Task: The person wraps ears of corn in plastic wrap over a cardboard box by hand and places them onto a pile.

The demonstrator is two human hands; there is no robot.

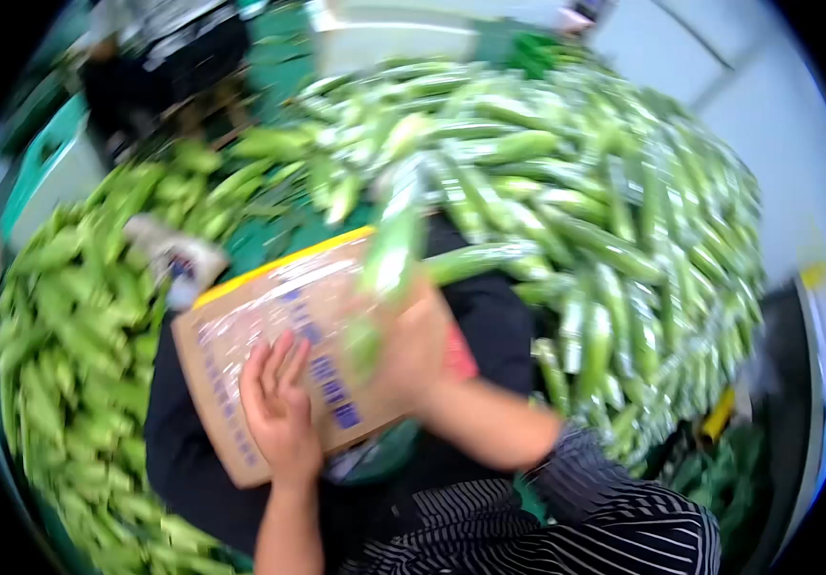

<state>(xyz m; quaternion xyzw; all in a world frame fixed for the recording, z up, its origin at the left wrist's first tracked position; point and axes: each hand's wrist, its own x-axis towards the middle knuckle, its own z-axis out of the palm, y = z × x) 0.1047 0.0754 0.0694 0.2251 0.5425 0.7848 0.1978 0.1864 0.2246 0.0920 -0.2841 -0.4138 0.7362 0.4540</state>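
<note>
A cardboard piece [240, 402] with blue print and a yellow top edge lies across my dark-clothed lap. My left hand [281, 402] rests over its lower left part, fingers apart, holding nothing. Above the board's right half, my right hand [408, 340] is blurred by motion and closed around a long green corn cob [392, 254]. The cob is tilted, its upper part pointing away from me, with a shiny clear film on it. Another wrapped cob [475, 261] lies just beyond the board's right side.
Wrapped cobs [614, 240] are heaped at the back and right. Unwrapped green ears [73, 335] pile up on the left. A whitish cloth or glove [178, 257] lies near the board's upper left corner. A pale container [394, 43] stands behind.
</note>
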